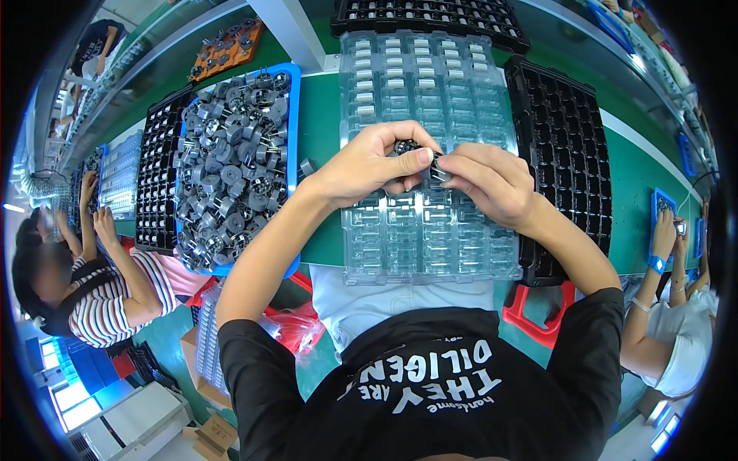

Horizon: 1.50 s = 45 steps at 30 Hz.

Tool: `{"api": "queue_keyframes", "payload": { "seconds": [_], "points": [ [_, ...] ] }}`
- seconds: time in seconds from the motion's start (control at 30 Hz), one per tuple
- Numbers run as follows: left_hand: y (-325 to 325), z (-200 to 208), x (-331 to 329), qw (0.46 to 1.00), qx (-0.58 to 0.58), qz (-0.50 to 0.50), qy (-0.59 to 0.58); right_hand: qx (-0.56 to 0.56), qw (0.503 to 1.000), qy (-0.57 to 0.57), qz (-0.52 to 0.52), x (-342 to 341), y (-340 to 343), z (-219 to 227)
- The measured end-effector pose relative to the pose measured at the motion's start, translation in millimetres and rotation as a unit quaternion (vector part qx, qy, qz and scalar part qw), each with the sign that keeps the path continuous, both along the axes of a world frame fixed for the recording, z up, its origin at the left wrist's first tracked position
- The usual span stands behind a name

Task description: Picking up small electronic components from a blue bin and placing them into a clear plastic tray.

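Note:
My left hand point(367, 164) is closed around a small dark round plug part point(406, 146), which shows between thumb and forefinger. From the other side my right hand point(496, 183) pinches a small piece with shiny metal pins point(440, 172) against the left fingertips. Whether these are one part or two I cannot tell, as the fingers cover most of them. Both hands are above a clear plastic tray point(430, 265) with rows of moulded pockets. White blocks point(394, 63) sit in several pockets toward its far end.
A blue bin point(294, 92) heaped with grey round pinned plug parts point(231, 165) stands on my left. One loose grey part point(307, 166) lies beside it. Black trays point(565, 154) flank the clear tray and another point(430, 17) lies beyond. Co-workers point(115, 296) sit on both sides.

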<state>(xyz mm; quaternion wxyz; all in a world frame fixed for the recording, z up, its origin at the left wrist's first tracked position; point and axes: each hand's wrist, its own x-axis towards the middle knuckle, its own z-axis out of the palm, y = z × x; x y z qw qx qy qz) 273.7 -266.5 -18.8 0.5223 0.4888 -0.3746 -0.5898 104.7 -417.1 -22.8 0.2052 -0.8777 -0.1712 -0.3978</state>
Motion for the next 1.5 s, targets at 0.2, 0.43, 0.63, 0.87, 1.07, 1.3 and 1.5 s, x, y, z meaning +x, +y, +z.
{"api": "queue_keyframes", "payload": {
  "seconds": [0.2,0.43,0.63,0.87,1.07,1.3,1.5],
  "points": [
    [0,1,0,1.000,0.002,0.003,-0.005,0.002,1.000,0.010,0.003,0,-1,1],
    [0,3,-2,1.000,-0.002,0.014,0.010,0.026,0.999,0.039,0.005,3,-2,3],
    [0,-7,-4,0.996,-0.032,0.086,-0.016,0.020,0.997,0.062,0.041,4,2,-1],
    [2,-12,-6,0.984,-0.138,0.082,0.074,-0.008,0.999,0.028,-0.015,2,4,1],
    [4,-6,-3,0.991,-0.061,0.068,0.094,-0.044,0.999,-0.009,-0.023,1,4,4],
    [0,-2,-11,0.983,-0.108,0.143,0.042,0.157,0.981,0.086,-0.068,0,12,21],
    [7,8,-24,0.984,-0.080,0.142,0.068,0.291,0.944,0.145,-0.053,7,-10,34]
  ]
}}
